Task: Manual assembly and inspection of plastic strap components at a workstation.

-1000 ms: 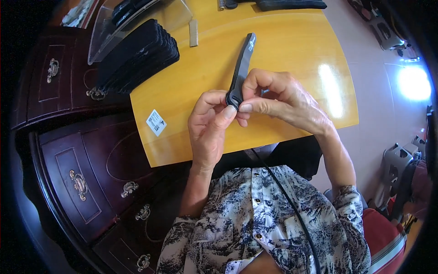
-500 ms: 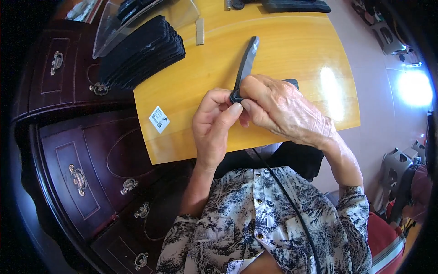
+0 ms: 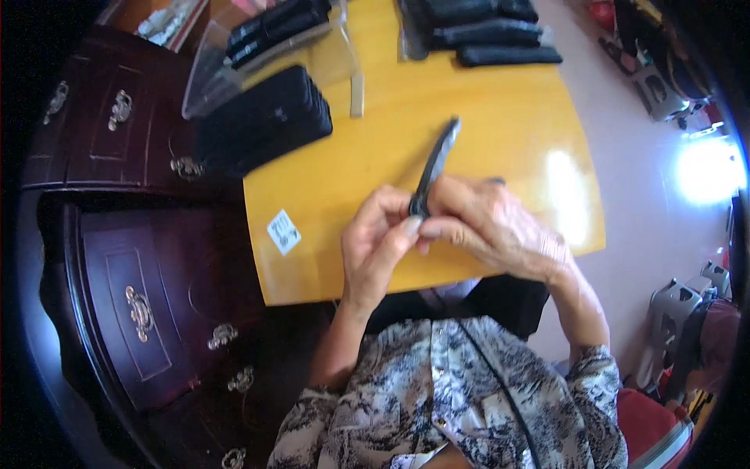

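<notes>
A narrow black strip (image 3: 439,160) stands out from between my hands over the yellow table, its far end pointing away and slightly right. At its near end, my left hand (image 3: 375,244) pinches it between thumb and fingers. Close against that hand, my right hand (image 3: 496,227) has thumb and bent forefinger on the same end, the thumbs almost meeting. My fingers cover the gripped part, and the picture is slightly blurred there. A small dark end of something shows behind my right hand; the rest is hidden.
A thick stack of black pieces (image 3: 266,117) stands at the table's left edge beside a clear plastic bin (image 3: 344,51) with black items. More black bundles (image 3: 488,35) lie at the far side. A white label (image 3: 283,232) and short tan strip (image 3: 357,95) are on the table (image 3: 519,105).
The whole view has shifted, so the table and hands sit lower in the picture and more of the far side shows. Both hands keep their pinch on the black strip.
</notes>
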Tool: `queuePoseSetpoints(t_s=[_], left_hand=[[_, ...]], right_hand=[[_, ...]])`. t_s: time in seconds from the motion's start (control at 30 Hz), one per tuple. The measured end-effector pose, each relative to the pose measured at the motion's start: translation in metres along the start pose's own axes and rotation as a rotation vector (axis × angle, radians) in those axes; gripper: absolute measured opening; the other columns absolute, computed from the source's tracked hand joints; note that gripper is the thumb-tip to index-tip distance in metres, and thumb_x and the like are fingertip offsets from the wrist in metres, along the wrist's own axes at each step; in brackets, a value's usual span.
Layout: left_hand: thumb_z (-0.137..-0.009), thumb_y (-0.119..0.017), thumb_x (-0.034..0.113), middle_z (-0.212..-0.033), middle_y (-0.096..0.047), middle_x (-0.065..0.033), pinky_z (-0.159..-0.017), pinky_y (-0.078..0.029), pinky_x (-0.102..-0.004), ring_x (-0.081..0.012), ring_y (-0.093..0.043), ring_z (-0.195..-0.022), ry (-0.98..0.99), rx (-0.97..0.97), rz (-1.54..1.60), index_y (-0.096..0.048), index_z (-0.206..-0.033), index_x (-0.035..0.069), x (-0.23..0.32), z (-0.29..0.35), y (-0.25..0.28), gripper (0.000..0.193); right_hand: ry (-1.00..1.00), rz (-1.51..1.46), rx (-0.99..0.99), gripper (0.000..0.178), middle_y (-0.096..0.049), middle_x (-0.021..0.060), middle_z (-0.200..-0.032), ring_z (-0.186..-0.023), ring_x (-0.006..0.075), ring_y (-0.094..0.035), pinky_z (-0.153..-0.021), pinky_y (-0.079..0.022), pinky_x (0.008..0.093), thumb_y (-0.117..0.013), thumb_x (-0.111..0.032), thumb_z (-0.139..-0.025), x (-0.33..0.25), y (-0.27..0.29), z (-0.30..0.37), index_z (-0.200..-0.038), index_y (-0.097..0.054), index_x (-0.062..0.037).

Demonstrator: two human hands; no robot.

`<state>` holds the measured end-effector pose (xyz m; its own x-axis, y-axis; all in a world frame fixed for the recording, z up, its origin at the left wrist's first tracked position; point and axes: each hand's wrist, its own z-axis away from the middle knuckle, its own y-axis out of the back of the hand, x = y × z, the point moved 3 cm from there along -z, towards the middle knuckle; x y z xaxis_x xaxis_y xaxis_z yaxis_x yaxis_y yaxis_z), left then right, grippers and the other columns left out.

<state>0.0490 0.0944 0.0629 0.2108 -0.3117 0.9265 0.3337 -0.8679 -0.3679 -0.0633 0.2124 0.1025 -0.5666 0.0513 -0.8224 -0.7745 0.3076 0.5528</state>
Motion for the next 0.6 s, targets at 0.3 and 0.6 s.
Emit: queuePoseSetpoints(t_s=[0.3,0.6], left_hand=[[-0.091,-0.057,0.006,-0.089,-0.049,-0.0025,-0.070,-0.044,-0.0224,-0.0083,-0.052,-0.076,-0.064,-0.054,-0.046,-0.053,-0.095,0.000,-0.003,-0.008,-0.004,0.008],[-0.091,-0.048,0.014,-0.087,-0.048,-0.0035,-0.069,-0.044,-0.0237,-0.0107,-0.051,-0.075,-0.124,-0.020,0.098,-0.051,-0.093,0.000,-0.008,-0.005,-0.011,0.015]], right_hand=[[0.034,0.320,0.080,0.018,-0.053,0.0138,-0.079,-0.077,0.0316,-0.061,-0.063,-0.050,0.0418,-0.060,-0.014,-0.087,-0.021,0.003,-0.002,-0.087,-0.045,-0.0037],[-0.101,-0.149,0.152,0.007,-0.059,0.0121,-0.069,-0.058,0.0262,-0.059,-0.056,-0.047,0.0323,-0.056,-0.002,-0.080,0.000,-0.002,0.002,-0.081,-0.049,-0.0006]])
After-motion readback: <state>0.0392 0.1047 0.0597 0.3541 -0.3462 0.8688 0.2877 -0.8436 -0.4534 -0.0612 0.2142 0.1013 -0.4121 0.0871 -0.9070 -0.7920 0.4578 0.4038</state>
